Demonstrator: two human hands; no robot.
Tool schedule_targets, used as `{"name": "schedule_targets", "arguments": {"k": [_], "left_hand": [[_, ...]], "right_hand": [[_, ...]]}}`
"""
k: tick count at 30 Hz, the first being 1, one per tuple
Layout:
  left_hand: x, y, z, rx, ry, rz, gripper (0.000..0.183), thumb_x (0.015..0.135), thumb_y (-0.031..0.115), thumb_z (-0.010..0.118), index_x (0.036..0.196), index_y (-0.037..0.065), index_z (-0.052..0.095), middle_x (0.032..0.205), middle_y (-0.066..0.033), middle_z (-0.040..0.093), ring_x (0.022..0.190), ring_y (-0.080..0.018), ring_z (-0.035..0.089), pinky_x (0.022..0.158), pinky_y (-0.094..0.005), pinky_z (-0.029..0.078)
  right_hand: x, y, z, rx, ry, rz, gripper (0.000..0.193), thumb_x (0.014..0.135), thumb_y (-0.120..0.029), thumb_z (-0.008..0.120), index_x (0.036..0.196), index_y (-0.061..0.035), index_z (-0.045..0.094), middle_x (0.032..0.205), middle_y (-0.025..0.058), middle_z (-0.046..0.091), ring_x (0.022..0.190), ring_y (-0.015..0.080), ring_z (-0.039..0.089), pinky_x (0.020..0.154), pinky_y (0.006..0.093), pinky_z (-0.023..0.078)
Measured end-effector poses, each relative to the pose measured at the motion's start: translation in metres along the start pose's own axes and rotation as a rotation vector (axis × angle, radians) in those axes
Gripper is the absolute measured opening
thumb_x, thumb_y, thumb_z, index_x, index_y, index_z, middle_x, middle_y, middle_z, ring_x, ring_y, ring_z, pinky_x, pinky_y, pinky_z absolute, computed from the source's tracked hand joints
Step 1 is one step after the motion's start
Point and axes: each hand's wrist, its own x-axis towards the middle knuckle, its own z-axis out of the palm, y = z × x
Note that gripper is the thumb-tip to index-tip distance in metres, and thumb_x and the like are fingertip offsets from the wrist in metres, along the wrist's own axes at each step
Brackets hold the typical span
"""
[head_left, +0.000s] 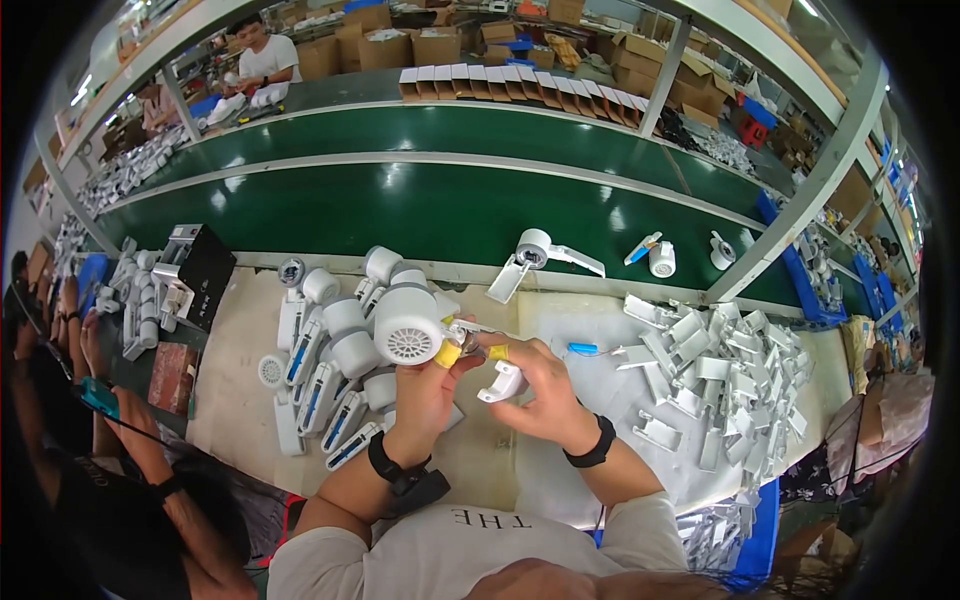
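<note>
In front of my chest, my left hand is closed on a white hair-dryer-shaped housing with a round slotted grille. Close beside it, my right hand is closed around a small white curved plastic piece. Yellow wraps cover fingertips on both hands. The fingertips meet at the housing's handle end, where small details are too fine to make out. To the left lie several similar white housings, with blue parts showing in some open handles. A loose blue cylinder rests right of my right hand.
White handle shells are heaped on the right of the worktable. Beyond it runs a green conveyor carrying a few housings. A black box-shaped device stands at left. A co-worker's hand grips a teal tool.
</note>
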Motion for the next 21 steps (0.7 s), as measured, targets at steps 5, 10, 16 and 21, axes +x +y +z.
{"name": "schedule_targets", "arguments": {"k": [5, 10, 16, 21], "left_hand": [[-0.002, -0.005, 0.000, 0.028, 0.018, 0.009, 0.035, 0.086, 0.009, 0.054, 0.119, 0.001, 0.045, 0.117, -0.0145, 0.052, 0.096, -0.0204, 0.058, 0.078, -0.0340, 0.051], [-0.005, -0.007, -0.006, 0.175, -0.032, 0.102, 0.038, 0.085, 0.008, 0.054, 0.120, -0.001, 0.044, 0.118, -0.0162, 0.051, 0.104, -0.0239, 0.053, 0.088, -0.0366, 0.046], [-0.003, -0.014, -0.018, 0.339, -0.051, 0.058, 0.033, 0.083, 0.005, 0.056, 0.115, -0.001, 0.049, 0.110, -0.0153, 0.057, 0.098, -0.0204, 0.057, 0.081, -0.0289, 0.047], [0.000, -0.013, -0.017, 0.076, -0.022, -0.078, 0.031, 0.085, 0.009, 0.056, 0.114, -0.001, 0.050, 0.111, -0.0148, 0.057, 0.093, -0.0186, 0.058, 0.075, -0.0282, 0.048]], "right_hand": [[-0.002, 0.000, 0.001, -0.030, -0.002, -0.026, 0.050, 0.061, -0.007, 0.068, 0.105, -0.0043, 0.047, 0.112, 0.0104, 0.058, 0.077, 0.0250, 0.057, 0.067, 0.0317, 0.046], [-0.005, -0.006, 0.004, 0.017, -0.003, 0.051, 0.054, 0.058, -0.004, 0.066, 0.109, -0.0030, 0.046, 0.114, 0.0127, 0.057, 0.076, 0.0249, 0.056, 0.068, 0.0305, 0.046], [0.000, -0.008, -0.002, -0.279, -0.120, -0.010, 0.053, 0.061, -0.007, 0.068, 0.109, -0.0027, 0.047, 0.106, 0.0143, 0.057, 0.084, 0.0293, 0.058, 0.071, 0.0334, 0.048], [-0.001, -0.003, -0.014, -0.164, -0.023, 0.047, 0.053, 0.062, -0.006, 0.069, 0.111, -0.0035, 0.048, 0.104, 0.0142, 0.057, 0.086, 0.0318, 0.057, 0.073, 0.0364, 0.048]]}}
